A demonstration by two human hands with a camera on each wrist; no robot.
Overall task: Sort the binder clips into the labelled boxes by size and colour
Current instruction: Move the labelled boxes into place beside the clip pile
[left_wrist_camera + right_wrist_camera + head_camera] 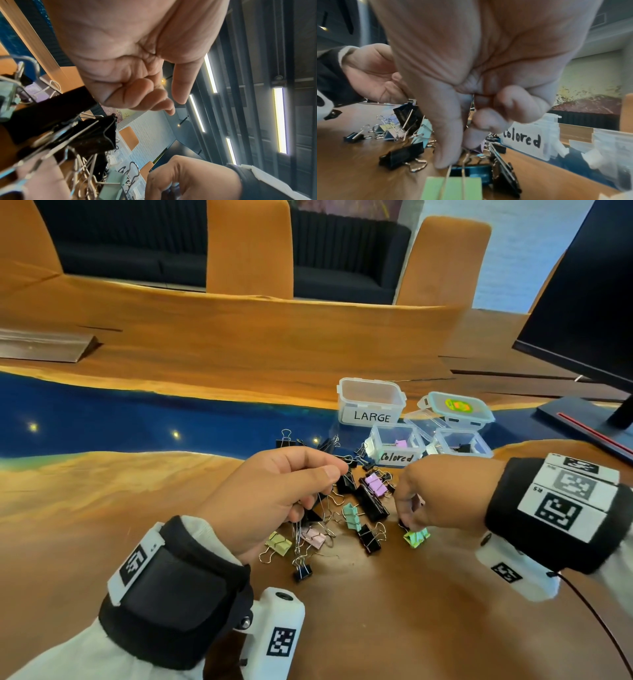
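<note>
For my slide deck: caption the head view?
Both hands pick binder clips beside labelled boxes.

I wear white sleeves [68, 652], a black wrist strap [171, 594] behind each bare hand carrying white square-coded tags [561, 505], and a white camera housing [274, 628] under my left wrist

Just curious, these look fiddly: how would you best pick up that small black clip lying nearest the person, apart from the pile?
Probably by its wire handles. The small black clip lies on its side with the silver loops pointing away toward the pile, so pinch those loops from above; the body is short and low on the table.
</note>
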